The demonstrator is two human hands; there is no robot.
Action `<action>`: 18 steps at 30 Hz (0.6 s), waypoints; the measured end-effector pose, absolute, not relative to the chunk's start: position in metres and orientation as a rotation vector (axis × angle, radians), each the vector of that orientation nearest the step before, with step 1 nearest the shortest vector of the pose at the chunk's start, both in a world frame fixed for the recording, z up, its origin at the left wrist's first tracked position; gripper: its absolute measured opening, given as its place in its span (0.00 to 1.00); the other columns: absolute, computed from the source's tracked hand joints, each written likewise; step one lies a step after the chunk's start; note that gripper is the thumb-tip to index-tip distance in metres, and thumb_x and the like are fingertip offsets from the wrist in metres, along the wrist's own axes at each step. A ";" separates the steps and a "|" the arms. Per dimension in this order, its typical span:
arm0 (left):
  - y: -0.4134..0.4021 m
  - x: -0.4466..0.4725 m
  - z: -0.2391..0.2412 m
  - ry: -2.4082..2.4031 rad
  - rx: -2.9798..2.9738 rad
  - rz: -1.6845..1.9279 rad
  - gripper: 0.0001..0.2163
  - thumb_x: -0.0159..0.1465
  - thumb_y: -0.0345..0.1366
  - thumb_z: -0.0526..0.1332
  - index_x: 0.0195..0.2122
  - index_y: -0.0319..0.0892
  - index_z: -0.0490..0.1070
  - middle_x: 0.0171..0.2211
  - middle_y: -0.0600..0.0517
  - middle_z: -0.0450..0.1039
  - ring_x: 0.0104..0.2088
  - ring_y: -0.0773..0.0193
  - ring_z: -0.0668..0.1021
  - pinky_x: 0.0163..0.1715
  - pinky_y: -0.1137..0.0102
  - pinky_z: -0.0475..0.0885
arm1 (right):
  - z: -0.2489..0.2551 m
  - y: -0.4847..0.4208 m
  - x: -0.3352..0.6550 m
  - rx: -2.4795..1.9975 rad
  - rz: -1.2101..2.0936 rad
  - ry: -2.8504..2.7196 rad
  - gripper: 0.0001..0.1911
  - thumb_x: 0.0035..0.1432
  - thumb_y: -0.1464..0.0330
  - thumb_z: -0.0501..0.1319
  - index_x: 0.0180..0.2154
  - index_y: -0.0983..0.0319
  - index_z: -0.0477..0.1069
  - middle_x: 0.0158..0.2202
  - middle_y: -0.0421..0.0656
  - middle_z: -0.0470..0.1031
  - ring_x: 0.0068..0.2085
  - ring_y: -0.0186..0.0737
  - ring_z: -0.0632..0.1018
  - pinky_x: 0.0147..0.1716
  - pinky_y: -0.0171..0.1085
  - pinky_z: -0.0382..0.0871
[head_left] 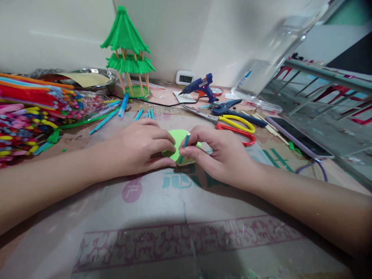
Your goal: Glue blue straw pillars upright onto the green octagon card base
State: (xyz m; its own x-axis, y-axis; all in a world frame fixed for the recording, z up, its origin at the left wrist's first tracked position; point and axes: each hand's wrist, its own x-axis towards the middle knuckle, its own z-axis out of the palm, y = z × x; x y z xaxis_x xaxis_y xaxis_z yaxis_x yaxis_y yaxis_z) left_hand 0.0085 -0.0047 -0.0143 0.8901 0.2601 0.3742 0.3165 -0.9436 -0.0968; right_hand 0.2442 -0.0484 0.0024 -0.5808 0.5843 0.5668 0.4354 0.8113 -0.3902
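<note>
My left hand [139, 149] lies over the left edge of a light green foam disc [178, 140] on the cardboard, fingers curled down and pressing it flat. My right hand [221, 153] pinches a short blue stick [185, 146] between thumb and fingers, holding it upright on the disc's right part. The two hands almost touch above the disc. Much of the disc is hidden beneath my fingers.
A green stick pagoda model [128, 50] stands at the back. Coloured sticks [29, 108] pile at the left, loose blue sticks [122, 108] lie ahead. A blue glue gun [200, 87], scissors [235, 126], pliers [229, 106] and a phone [299, 137] are to the right.
</note>
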 end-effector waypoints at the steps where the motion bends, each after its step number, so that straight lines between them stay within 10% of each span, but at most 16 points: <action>1: -0.004 0.008 -0.015 -0.450 -2.906 -0.546 0.17 0.75 0.49 0.56 0.43 0.42 0.79 0.37 0.49 0.83 0.41 0.58 0.82 0.47 0.61 0.65 | 0.002 -0.049 0.244 -0.759 0.274 -2.266 0.09 0.67 0.71 0.63 0.32 0.62 0.69 0.28 0.37 0.73 0.29 0.32 0.71 0.29 0.33 0.60; 18: -0.004 0.007 -0.013 -0.437 -2.918 -0.601 0.16 0.75 0.47 0.58 0.43 0.41 0.79 0.38 0.48 0.83 0.42 0.58 0.81 0.45 0.64 0.66 | 0.015 -0.041 0.256 -0.889 0.514 -2.324 0.16 0.62 0.57 0.70 0.43 0.60 0.73 0.37 0.41 0.78 0.37 0.38 0.76 0.37 0.36 0.68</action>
